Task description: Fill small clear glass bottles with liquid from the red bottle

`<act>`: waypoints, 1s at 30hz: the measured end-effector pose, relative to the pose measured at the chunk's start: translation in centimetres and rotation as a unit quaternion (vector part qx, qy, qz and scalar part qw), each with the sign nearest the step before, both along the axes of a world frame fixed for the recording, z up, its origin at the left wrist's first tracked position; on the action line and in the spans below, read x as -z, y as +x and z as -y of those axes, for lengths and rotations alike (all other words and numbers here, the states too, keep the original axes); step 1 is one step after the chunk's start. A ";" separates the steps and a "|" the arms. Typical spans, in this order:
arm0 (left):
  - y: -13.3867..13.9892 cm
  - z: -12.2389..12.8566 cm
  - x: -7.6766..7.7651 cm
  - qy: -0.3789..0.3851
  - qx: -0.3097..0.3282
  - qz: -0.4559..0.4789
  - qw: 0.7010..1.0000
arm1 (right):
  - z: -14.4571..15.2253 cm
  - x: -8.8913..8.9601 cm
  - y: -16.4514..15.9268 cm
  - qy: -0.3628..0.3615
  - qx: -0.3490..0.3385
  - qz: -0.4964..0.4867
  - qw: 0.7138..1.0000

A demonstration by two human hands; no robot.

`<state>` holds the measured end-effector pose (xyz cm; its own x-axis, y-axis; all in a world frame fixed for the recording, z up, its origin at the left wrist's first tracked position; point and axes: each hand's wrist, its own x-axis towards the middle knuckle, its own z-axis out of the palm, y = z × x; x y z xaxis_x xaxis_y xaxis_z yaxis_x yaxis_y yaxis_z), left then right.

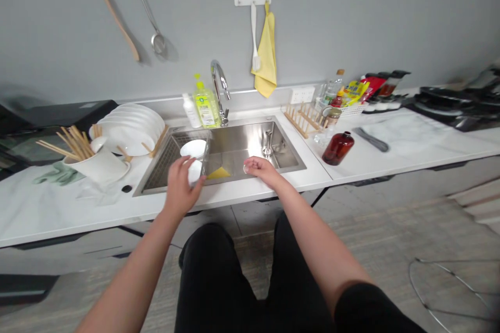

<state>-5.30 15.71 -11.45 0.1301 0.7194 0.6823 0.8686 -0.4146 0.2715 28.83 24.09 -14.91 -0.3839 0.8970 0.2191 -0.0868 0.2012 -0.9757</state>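
Observation:
My left hand (182,183) is over the front left of the steel sink (291,158), thumb and fingers spread. Between them shows a small white bowl (194,173); whether I touch it I cannot tell. A second white bowl (193,148) stands just behind, in the left part of the sink by a wire rack (162,161). Farther right, my right hand (263,169) is closed above the sink's front edge. A small white round piece (246,168) shows at its fingertips, too small to name. On the sink floor between my hands lies a yellow cloth (219,173).
A faucet (219,80) rises behind the sink, beside a yellow-green soap bottle (206,106). To the left are stacked plates (135,127) and a white chopstick holder (97,166). A wooden rack (304,120) and a dark red bottle (338,149) stand on the right.

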 end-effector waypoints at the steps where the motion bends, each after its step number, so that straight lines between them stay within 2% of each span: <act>1: 2.8 -1.2 0.0 -0.032 0.036 -0.020 0.999 | 0.1 -0.1 0.0 0.004 0.007 0.007 1.000; 3: 7.2 -3.4 0.5 -0.095 0.060 -0.058 0.992 | 0.3 -0.3 0.1 0.019 0.023 0.041 0.999; 6: 10.8 -5.2 1.9 -0.161 0.043 -0.099 0.981 | 0.8 -0.7 0.1 0.047 0.038 0.090 0.994; 9: 11.5 -5.7 3.0 -0.185 0.040 -0.138 0.972 | 1.3 -0.7 -0.2 0.061 0.037 0.103 0.992; 13: 10.7 -5.6 3.2 -0.170 0.038 -0.135 0.975 | 2.0 -0.9 -0.2 0.070 0.088 0.114 0.987; 15: 10.5 -5.7 3.2 -0.163 0.038 -0.134 0.977 | 2.2 -2.0 1.3 0.088 0.136 0.122 0.979; 17: 10.6 -5.8 3.1 -0.158 0.039 -0.135 0.977 | 1.8 -4.4 4.1 0.136 0.191 0.159 0.959; 19: 10.7 -6.0 3.2 -0.155 0.041 -0.133 0.978 | 0.4 -7.8 8.0 0.195 0.218 0.240 0.926; 20: 10.8 -6.1 3.2 -0.156 0.041 -0.133 0.978 | -0.7 -9.7 10.1 0.223 0.233 0.293 0.900; 22: 11.0 -6.1 3.2 -0.165 0.042 -0.137 0.976 | -3.5 -13.4 14.3 0.256 0.268 0.419 0.829; 24: 11.1 -6.0 3.1 -0.175 0.043 -0.142 0.973 | -6.5 -16.3 17.8 0.233 0.278 0.566 0.740; 26: 11.2 -6.0 2.9 -0.179 0.045 -0.144 0.972 | -9.3 -18.0 20.4 0.118 0.242 0.712 0.649; 28: 11.2 -5.9 2.8 -0.178 0.046 -0.142 0.973 | -11.4 -18.5 22.0 0.053 0.232 0.749 0.618; 30: 11.1 -6.0 2.7 -0.178 0.045 -0.142 0.973 | -12.9 -18.0 23.0 0.029 0.237 0.760 0.605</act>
<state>5.79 21.67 -14.16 0.3513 0.8801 0.3195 0.8937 -0.4169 0.1658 51.82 36.94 3.08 0.1154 0.9929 -0.0273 0.9821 -0.1100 0.1532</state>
